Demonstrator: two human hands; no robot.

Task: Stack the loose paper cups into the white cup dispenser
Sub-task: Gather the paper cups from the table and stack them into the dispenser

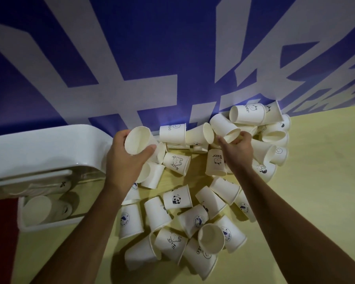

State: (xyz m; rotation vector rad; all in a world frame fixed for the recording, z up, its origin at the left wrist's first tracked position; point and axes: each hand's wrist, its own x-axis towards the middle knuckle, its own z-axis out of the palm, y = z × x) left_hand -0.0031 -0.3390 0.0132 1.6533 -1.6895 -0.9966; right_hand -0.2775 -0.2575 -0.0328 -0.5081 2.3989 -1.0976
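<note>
Yellow table [316,181]: loose cups [177,199] crowd both hands, dispenser [39,148] left.

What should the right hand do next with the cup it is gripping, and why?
Probably lift that cup clear of the pile and nest it into the cup that the left hand holds open-mouthed, since the right hand already pinches its rim.
</note>
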